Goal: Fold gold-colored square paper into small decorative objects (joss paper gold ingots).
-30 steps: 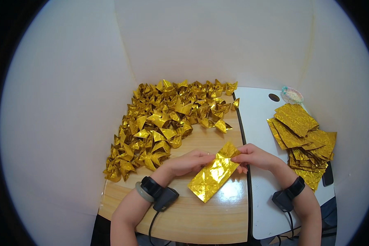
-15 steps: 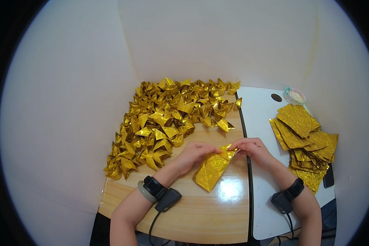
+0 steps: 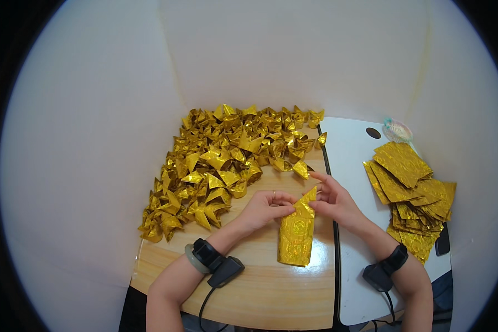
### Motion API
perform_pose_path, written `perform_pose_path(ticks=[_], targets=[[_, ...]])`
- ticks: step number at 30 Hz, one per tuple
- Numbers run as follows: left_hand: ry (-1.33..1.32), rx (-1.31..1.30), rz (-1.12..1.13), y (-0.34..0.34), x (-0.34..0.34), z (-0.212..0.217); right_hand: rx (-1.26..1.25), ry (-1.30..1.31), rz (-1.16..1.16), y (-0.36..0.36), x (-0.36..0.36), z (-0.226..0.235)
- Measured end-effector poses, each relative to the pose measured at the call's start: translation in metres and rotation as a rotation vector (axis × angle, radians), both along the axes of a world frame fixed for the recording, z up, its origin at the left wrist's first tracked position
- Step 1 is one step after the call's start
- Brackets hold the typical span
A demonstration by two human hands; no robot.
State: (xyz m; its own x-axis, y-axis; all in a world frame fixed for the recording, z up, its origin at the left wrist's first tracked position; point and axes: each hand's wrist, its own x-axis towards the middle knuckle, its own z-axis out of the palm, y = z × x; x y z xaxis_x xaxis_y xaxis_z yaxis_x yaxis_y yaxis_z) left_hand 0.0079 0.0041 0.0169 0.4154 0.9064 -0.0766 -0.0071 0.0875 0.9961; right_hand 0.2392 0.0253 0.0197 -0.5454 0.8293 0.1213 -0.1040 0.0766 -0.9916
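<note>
White walls ring the wooden counter [image 3: 260, 288]; both hands, left [image 3: 265, 207] and right [image 3: 332, 200], pinch 1 gold foil sheet [image 3: 297, 235] beside folded gold pieces [image 3: 232, 160].

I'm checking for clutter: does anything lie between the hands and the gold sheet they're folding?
No. The left hand and right hand already pinch the top of the gold foil sheet; the folded pile lies beyond it.

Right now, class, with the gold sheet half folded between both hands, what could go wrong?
1. The left hand and right hand pinch only the top of the gold sheet; its free end could swing and skew the crease.
2. The pile of folded pieces lies close by; an elbow might scatter it.
</note>
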Motion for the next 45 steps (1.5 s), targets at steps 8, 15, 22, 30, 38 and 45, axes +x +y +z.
perform_pose_path(ticks=[8,15,22,30,38,45], targets=[[-0.343,0.295,0.178,0.008,-0.002,-0.017,0.069,-0.270,0.090,-0.007,0.004,0.012],[0.187,0.589,0.253,0.007,-0.006,-0.017,0.830,-0.310,-0.306,0.001,0.017,0.012],[0.647,0.826,0.227,0.002,-0.003,-0.019,1.069,-0.652,0.049,0.000,0.018,0.003],[0.739,0.951,-0.005,0.000,-0.005,-0.013,0.760,-0.595,0.133,0.006,0.026,0.007],[0.663,0.825,-0.167,-0.006,-0.003,-0.009,0.679,-0.549,0.153,0.020,0.035,0.002],[0.575,0.695,-0.214,-0.005,-0.007,-0.006,0.648,-0.574,0.193,0.015,0.033,0.009]])
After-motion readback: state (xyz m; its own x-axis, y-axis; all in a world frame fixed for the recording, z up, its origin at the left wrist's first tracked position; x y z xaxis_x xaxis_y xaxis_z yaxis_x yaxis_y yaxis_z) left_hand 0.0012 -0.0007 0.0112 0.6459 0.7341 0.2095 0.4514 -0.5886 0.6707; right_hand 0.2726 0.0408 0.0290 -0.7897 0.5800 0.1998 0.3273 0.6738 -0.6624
